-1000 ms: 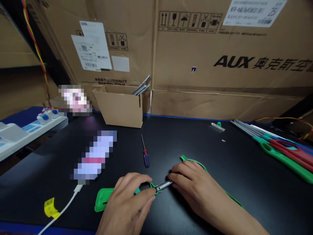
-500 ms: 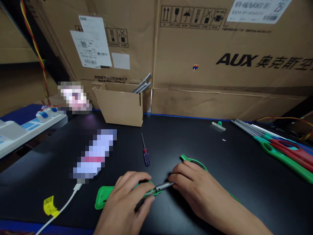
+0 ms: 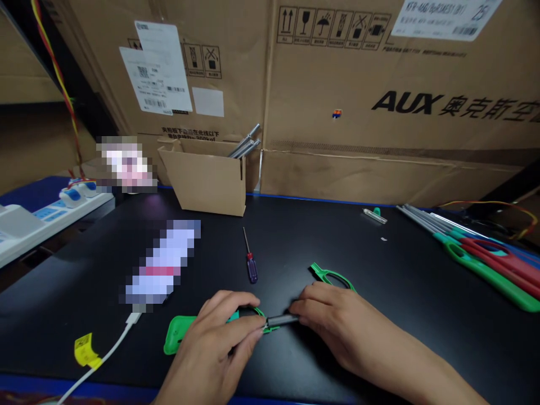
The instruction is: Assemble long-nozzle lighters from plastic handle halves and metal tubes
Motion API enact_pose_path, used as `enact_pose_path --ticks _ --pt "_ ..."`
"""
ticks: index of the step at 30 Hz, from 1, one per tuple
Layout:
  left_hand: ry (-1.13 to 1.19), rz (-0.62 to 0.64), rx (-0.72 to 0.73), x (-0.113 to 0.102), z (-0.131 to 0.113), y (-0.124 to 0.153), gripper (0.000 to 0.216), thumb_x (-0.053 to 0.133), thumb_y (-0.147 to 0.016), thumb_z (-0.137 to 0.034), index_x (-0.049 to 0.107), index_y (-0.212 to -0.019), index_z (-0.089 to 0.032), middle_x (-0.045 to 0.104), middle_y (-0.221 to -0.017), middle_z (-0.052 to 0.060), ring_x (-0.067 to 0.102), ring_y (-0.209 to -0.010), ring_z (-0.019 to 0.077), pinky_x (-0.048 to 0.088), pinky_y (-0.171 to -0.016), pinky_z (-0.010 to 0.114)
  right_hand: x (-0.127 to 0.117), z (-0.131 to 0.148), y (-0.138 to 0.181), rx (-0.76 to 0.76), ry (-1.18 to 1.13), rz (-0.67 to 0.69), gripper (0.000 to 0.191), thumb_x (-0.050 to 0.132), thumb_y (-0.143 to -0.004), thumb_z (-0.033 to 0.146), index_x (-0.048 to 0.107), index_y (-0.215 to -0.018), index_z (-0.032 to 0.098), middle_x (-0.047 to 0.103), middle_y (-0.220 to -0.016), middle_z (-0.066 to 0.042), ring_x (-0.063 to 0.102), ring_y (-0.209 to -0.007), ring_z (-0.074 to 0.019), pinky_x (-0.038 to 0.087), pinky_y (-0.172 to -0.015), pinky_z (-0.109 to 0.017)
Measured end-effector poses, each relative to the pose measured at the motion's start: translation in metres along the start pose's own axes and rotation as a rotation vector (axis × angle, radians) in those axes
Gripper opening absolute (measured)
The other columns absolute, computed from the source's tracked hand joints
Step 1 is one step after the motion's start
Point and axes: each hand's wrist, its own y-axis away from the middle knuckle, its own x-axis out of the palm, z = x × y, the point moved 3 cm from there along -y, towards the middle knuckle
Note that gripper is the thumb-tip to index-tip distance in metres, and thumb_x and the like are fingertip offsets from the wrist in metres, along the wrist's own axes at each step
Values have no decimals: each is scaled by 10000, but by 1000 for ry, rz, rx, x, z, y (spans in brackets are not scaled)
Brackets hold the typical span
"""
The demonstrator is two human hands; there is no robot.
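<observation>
My left hand (image 3: 223, 337) is closed round a green plastic handle shell (image 3: 179, 334), its flat rounded end showing left of the fingers. At my left fingertips, a grey metal tube (image 3: 282, 320) meets the shell's narrow front. My right hand (image 3: 331, 315) pinches the tube's other end, its fingertips partly hidden. Beyond the right knuckles lies a second green shell piece (image 3: 321, 272) with a looped opening, partly covered by that hand. A small screwdriver (image 3: 252, 267) with a purple handle rests on the black table, ahead of my hands.
At the right lie several long-nosed lighters (image 3: 485, 270) with green and red handles. A small cardboard box (image 3: 206, 183) holds metal tubes. A clear tube part (image 3: 374, 216) lies at the back right. Left are a blurred-out phone-like slab (image 3: 164, 264), its white cable (image 3: 118, 343) and a power strip (image 3: 50, 219).
The metal tube has turned a little about its length and sits closer to level. My left thumb and fingers have closed nearer together at the joint.
</observation>
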Motion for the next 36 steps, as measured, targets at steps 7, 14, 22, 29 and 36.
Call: enact_pose_path --ticks 7,14,22,29,36 --pt "-3 9 -2 1 -2 -1 200 551 -914 -139 691 -969 -271 652 -1071 39 630 -951 191 570 -763 306 -9 1 -6 -8 8 38 283 441 -979 79 643 -1106 232 640 -937 -24 599 -846 -165 468 -763 -271" --pt "4 1 4 0 -3 -1 213 537 -919 -131 690 -962 -274 650 -1073 35 623 -957 189 562 -767 308 -1 1 -1 -33 -16 -85 229 449 -1005 141 636 -1113 218 628 -951 -40 577 -863 -174 460 -778 -293" --pt "-51 49 23 0 -2 0 252 547 -903 -124 682 -1022 -301 647 -1112 32 630 -991 192 579 -769 304 10 -2 5 -65 -39 -153 244 438 -1004 125 628 -1115 229 642 -983 -39 579 -877 -170 458 -812 -303" --pt "-97 56 34 -2 -2 -2 214 572 -889 -151 692 -971 -308 680 -1092 19 659 -970 180 595 -744 266 10 -1 2 -80 -13 -148 293 418 -989 83 640 -1114 229 636 -958 -47 576 -830 -167 463 -784 -297" --pt "-106 37 63 -2 1 -4 218 591 -874 -144 673 -1009 -293 709 -1081 9 680 -948 170 601 -744 256 15 -3 3 -86 47 -136 283 411 -972 82 639 -1079 211 619 -968 -58 520 -792 -182 427 -708 -311"
